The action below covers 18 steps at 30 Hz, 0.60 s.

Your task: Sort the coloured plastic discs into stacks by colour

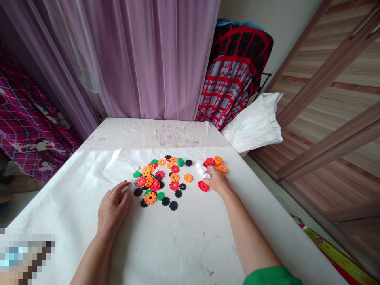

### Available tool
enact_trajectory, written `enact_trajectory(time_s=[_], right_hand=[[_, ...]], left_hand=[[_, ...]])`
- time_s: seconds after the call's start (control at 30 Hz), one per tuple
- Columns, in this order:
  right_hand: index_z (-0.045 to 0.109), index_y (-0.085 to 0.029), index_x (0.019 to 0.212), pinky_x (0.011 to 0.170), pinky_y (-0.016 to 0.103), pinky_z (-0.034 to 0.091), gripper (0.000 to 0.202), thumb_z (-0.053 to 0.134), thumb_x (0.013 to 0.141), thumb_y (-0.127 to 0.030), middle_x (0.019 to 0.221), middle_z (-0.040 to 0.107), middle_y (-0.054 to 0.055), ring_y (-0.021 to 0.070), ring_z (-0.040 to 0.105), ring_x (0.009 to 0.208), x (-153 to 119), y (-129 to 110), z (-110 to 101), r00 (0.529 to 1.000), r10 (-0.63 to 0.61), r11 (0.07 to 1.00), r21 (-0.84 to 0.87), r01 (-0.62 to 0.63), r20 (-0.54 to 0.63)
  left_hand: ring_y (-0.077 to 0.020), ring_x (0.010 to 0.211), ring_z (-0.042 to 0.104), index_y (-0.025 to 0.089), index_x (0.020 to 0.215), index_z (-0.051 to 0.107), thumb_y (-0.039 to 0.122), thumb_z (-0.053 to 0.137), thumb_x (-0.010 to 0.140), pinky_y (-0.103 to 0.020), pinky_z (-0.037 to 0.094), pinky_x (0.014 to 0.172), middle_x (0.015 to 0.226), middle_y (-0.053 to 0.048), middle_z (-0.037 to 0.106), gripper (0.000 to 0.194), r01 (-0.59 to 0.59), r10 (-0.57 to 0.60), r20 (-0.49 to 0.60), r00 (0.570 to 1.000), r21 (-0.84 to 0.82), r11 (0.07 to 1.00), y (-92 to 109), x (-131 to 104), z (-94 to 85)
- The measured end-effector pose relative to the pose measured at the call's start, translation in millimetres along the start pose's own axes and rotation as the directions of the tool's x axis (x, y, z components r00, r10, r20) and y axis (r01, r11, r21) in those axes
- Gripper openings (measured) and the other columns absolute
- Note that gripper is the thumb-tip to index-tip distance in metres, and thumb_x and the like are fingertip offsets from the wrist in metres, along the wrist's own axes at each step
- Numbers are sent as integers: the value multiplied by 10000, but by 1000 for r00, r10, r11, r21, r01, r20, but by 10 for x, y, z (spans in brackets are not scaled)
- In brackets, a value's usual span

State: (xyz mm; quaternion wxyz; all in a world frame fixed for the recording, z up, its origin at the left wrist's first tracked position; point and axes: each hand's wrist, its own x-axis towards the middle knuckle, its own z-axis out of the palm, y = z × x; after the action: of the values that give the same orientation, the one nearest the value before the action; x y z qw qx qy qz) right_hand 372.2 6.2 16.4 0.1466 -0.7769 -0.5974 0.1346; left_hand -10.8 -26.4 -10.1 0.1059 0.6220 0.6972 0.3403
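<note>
Notched plastic building discs in orange, red, black, green and white lie on the white-covered table, most of them in a loose pile at the middle. Near the right edge, my right hand has its fingers closed at a white disc. More white discs touch that spot, with red discs and orange discs just beyond. Below the fingertips lies a red stack. My left hand rests left of the pile, empty, its thumb and fingers apart.
The white table cover has wrinkles and faint stains. A white bag hangs at the far right corner. Purple curtains are behind the table, a cloth-draped rack beyond it, and wooden cabinet doors on the right.
</note>
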Motion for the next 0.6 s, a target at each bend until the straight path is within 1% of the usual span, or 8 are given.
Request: enact_trajectory(time_s=[0.07,0.13,0.23,0.3,0.37,0.43,0.53,0.6], right_hand=[[591,-232,1165,765,286,461,424,660,748,-268,1016,716,23,208,663,918,-48,7,-54,1000,22,999,47,-22,-5],[589,-234,1154,777,284,463,387,641,776,-302,1029,715,20,193,670,892,-128,46,-96,998,59,993,101,-55,-38],[617,-236,985,759,277,456,201,585,825,-352,975,720,19,182,669,854,-326,113,-83,986,127,984,141,-111,-110],[611,-241,866,724,275,447,172,579,827,-405,881,716,13,188,664,819,-492,129,-6,980,139,983,137,-119,-140],[608,-244,846,689,273,437,213,619,791,-450,819,701,6,189,652,769,-639,115,116,979,105,989,120,-85,-172],[612,-239,877,677,270,428,237,660,749,-433,821,694,12,191,642,764,-724,87,254,968,41,996,85,-20,-249],[613,-223,877,681,268,414,203,661,743,-369,829,693,31,192,633,784,-720,50,427,923,-62,997,18,75,-380],[612,-218,868,681,268,402,164,644,767,-343,819,693,34,187,625,774,-672,33,495,899,-115,993,-16,120,-423]], left_hand=[[-207,797,660,266,1050,712,453,464,817,-341,522,746,1126,-48,742,388,1,-1,-1,1000,3,1000,-4,3,2],[-211,804,660,264,1059,712,458,460,820,-345,523,751,1126,-53,740,398,6,-6,9,1000,7,1000,-1,4,-2],[-222,813,657,253,1083,709,469,450,821,-359,525,764,1131,-66,734,427,16,-16,28,999,18,1000,8,3,-11],[-228,816,654,244,1093,708,478,443,822,-366,524,773,1129,-76,732,446,23,-24,37,999,27,999,12,1,-16],[-227,808,652,238,1092,709,481,437,826,-364,523,776,1115,-80,734,452,23,-24,42,999,31,999,13,0,-19],[-216,786,648,241,1090,710,474,440,830,-353,521,770,1100,-73,738,441,13,-15,43,999,30,999,9,1,-18],[-202,772,643,247,1097,708,460,452,832,-334,518,756,1095,-63,739,425,5,-6,37,999,32,999,0,2,-14],[-203,781,644,244,1100,708,458,454,832,-330,517,747,1097,-63,739,427,8,-10,38,999,37,999,-4,1,-11]])
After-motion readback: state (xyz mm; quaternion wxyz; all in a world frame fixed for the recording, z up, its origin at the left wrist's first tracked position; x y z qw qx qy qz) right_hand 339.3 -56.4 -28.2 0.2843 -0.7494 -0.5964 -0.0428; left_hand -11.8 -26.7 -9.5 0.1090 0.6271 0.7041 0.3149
